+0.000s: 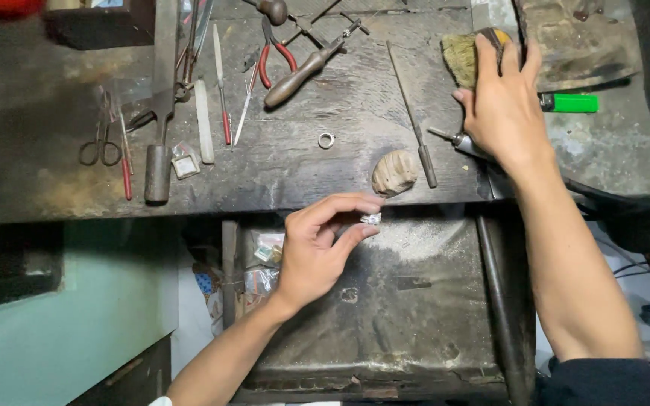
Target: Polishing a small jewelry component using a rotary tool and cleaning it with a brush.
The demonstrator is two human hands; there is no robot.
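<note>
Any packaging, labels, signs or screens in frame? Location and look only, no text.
Small clear plastic bag: on the bench left of centre, beside the dark tool handle; squarish, pale contents.
Clear plastic packets: under the bench edge, left of the left hand; crumpled, with greenish and bluish contents.
No signs or screens.

Small silver piece [371,218] & brush [466,56]
Shiny metal bit sitting pinched in left hand [317,252] just below table edge; brush lying under right hand [504,105].
</note>
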